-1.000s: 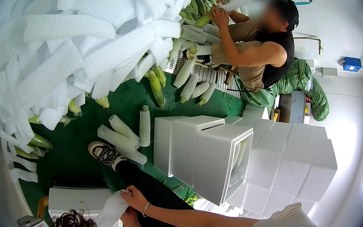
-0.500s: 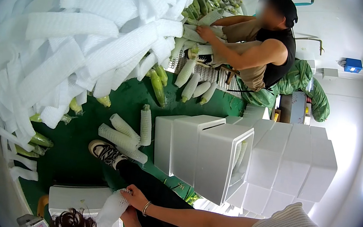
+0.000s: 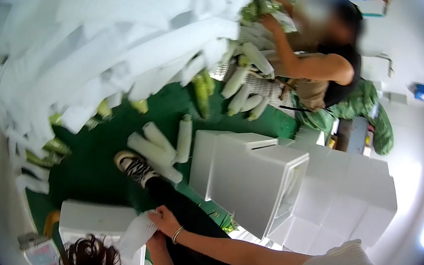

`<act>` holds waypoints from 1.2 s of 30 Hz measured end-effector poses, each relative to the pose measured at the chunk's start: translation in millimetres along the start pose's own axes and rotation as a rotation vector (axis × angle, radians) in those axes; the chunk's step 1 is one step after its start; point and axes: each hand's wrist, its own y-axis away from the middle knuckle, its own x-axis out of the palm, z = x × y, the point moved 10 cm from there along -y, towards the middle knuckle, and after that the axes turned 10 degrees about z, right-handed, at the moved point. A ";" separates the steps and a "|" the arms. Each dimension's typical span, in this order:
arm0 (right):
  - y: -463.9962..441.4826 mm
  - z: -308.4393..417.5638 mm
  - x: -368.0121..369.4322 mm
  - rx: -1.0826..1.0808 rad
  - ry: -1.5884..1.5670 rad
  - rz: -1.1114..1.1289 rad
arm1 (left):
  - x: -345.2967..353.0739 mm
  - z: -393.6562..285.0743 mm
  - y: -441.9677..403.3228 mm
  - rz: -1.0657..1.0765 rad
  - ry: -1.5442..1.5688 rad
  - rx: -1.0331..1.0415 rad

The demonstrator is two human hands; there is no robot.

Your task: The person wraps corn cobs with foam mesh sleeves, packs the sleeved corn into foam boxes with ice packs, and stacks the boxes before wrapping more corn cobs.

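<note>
Net heap: A heap of loose white foam strips [image 3: 114,14] filled the left, with green produce [image 3: 58,146] poking out along its lower edge. It overhung the floor, so a knock could have sent strips sliding.
Foam box: A white foam box [image 3: 93,212] sat in front of you, near your hands.
Your shoe: Your shoe [image 3: 133,167] rested on the green floor [image 3: 90,174], just beside the wrapped pieces; a careless shift of that foot could have bruised or rolled one.
Held net: The foam net [image 3: 137,234] hung by its upper end at your hands, its lower part in front of the foam box. A hard tug could have torn the thin mesh.
Wrapped pieces: Several net-wrapped pieces [image 3: 152,150] lay loose on the floor.
Left hand: Your left hand [image 3: 156,242] was against the net's edge; its grip was hidden, so I couldn't tell.
Right hand: Your right hand [image 3: 168,221] had its fingers pinched on the net's end; a loose pinch could have let it slip.
Box stack: White boxes [image 3: 248,182] stood well apart from the heap.
Co-worker: Another person [image 3: 328,67] sat beyond, reaching into produce.
</note>
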 end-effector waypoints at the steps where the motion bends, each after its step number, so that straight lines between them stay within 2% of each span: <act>1: -4.2 -3.4 4.8 -0.003 -0.010 0.018 | -1.9 -2.2 -3.1 0.007 0.013 0.026; 3: -10.5 10.7 6.5 0.033 0.033 0.043 | -30.3 -5.7 -15.0 -0.055 0.025 0.047; 4: -27.2 7.1 13.4 0.006 0.042 0.078 | -64.1 6.9 -27.9 -0.131 0.177 0.028; 5: -45.9 2.7 18.3 -0.020 0.052 0.111 | -18.7 -25.6 -33.6 0.028 0.028 0.168; 6: -58.3 15.0 30.2 -0.030 -0.014 0.202 | -30.2 -37.6 -48.6 0.021 -0.065 0.216; 7: -75.7 31.2 36.4 -0.035 -0.082 0.276 | -40.6 -43.4 -68.9 0.043 0.039 0.186; 8: -99.8 31.4 47.9 0.051 -0.200 0.343 | -40.6 -62.5 -88.2 0.006 0.045 0.224; 9: -101.5 73.6 60.1 0.054 -0.246 0.399 | -31.7 -78.5 -111.6 -0.021 0.162 0.195; 11: -144.5 106.8 89.2 -0.052 -0.216 0.517 | -18.5 -105.1 -149.4 -0.075 0.298 0.178; 13: -176.7 151.4 117.5 -0.165 -0.060 0.537 | 6.7 -182.1 -176.4 -0.132 -0.470 0.543; 14: -186.9 181.2 131.0 -0.283 0.150 0.542 | 13.4 -205.3 -199.7 -0.045 -0.445 0.582; 15: -201.8 202.8 145.1 -0.394 0.181 0.529 | 15.1 -231.3 -224.5 0.043 -0.421 0.619; 16: -217.2 226.3 156.1 -0.488 0.449 0.469 | 23.2 -245.5 -242.9 0.065 -0.559 0.650; 17: -213.0 264.5 164.1 -0.718 0.604 0.284 | 48.0 -262.2 -252.8 0.083 -0.693 0.687; 18: -215.0 279.2 166.0 -0.698 0.491 0.333 | 65.6 -274.2 -257.1 0.038 -0.722 0.740; 19: -222.1 289.6 162.1 -0.830 0.427 0.196 | 94.1 -285.3 -251.0 -0.052 -0.844 0.825; 20: -244.0 287.0 173.4 -0.828 0.639 0.260 | 119.4 -295.2 -246.2 -0.161 -0.963 0.905; 21: -256.3 281.9 167.4 -0.818 0.642 0.258 | 126.6 -294.2 -253.9 -0.184 -1.001 0.957; 22: -247.0 294.6 163.4 -1.014 0.854 0.094 | 132.5 -292.8 -262.4 -0.211 -1.038 1.009; 23: -239.5 302.4 159.1 -1.163 0.991 -0.044 | 136.5 -287.5 -277.7 -0.098 -0.896 1.007; 24: -231.8 307.4 153.8 -1.299 1.117 -0.221 | 129.4 -276.8 -293.9 -0.212 -1.003 0.878; 25: -243.8 300.4 151.7 -1.305 1.122 -0.219 | 128.4 -264.0 -305.5 -0.240 -1.033 0.815; 27: -291.2 265.6 134.1 -1.071 1.178 -0.188 | 99.6 -242.9 -357.2 -0.141 -1.134 0.881; 28: -295.2 257.6 140.3 -1.051 1.392 -0.136 | 91.8 -231.9 -361.7 -0.142 -1.094 0.649; 29: -284.2 266.4 130.4 -1.101 1.075 -0.129 | 109.1 -224.9 -341.6 -0.053 -0.893 0.692; 31: -243.1 267.8 105.4 -0.823 0.646 0.032 | 118.3 -194.0 -320.6 0.099 -0.319 0.360; 32: -215.5 267.3 102.4 -0.824 0.667 0.013 | 106.3 -187.1 -310.7 0.084 -0.322 0.365; 33: -190.4 264.9 99.3 -0.823 0.685 -0.003 | 94.6 -160.6 -303.2 0.099 -0.169 0.164; 34: -165.8 258.8 92.3 -0.796 0.631 0.005 | 76.0 -134.4 -297.3 0.152 -0.002 0.108; 35: -147.1 253.1 85.0 -0.767 0.578 0.010 | 87.6 -122.0 -262.5 0.086 0.134 0.047; 36: -136.1 249.9 81.6 -0.766 0.568 0.006 | 102.9 -118.1 -229.1 0.149 0.260 0.079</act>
